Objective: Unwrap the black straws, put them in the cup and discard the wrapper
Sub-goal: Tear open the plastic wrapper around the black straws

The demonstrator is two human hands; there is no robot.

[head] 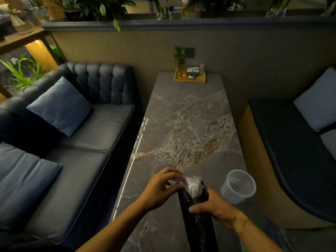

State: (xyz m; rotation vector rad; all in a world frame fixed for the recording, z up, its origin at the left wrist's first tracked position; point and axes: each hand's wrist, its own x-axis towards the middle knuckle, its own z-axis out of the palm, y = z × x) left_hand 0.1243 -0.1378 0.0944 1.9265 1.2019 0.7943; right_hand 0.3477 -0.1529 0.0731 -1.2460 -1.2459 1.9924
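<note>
1 bundle of black straws (196, 211), still in its clear wrapper (193, 185), stands tilted over the near end of the marble table (183, 124); its lower end runs out of frame at the bottom edge. Indiv. straws can't be counted, too dark & packed together. 2 hands on it: right hand (216, 209) is wrapped round the bundle's middle, fingers closed on it; left hand (161, 188) is at the top, fingertips pinched on the bunched, whitish wrapper end. Motion blur there, so whether the wrapper is torn open can't be told.

1 clear plastic cup (238, 186), upright, near the table's right edge, just right of the bundle and not touching it. Looks empty, though the see-thru wall makes that hard to judge.

1 wooden tray (189, 80) at the far end against the wall, w/ a small plant (180, 57) and a few small items, too small to id.

1 dark sofa (87, 128) left of the table w/ 2 blue cushions; 1 bench seat (294, 151) right, w/ 1 pale cushion cut off by the frame.

Tabletop btwn hands and tray is bare. Both long edges are close to the hands; cup sits nearly at the right one.
</note>
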